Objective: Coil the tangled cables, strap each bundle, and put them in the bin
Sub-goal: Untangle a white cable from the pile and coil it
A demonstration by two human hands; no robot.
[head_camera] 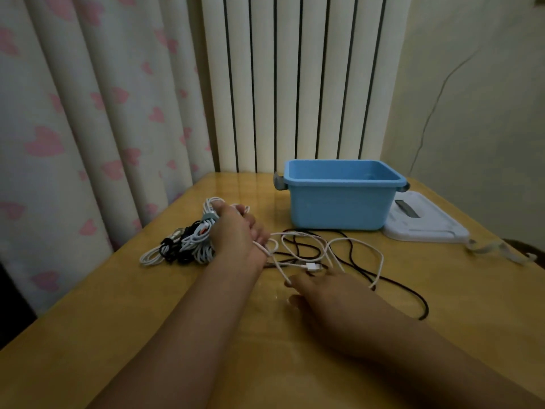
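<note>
A white cable [348,246] lies in loose loops on the wooden table [165,305], crossed with a black cable [410,290]. My left hand [236,228] grips coils of the white cable near a pile of bundled white and black cables [182,246]. My right hand [327,296] rests low on the table and pinches a strand of the white cable at its fingertips, close to a white USB plug [312,266]. The blue bin [339,196] stands behind the loose cables; nothing shows inside it.
A white lid [424,225] lies flat to the right of the bin. Pale straps [498,249] lie at the table's right edge. A curtain with pink hearts hangs on the left, a white radiator behind the table.
</note>
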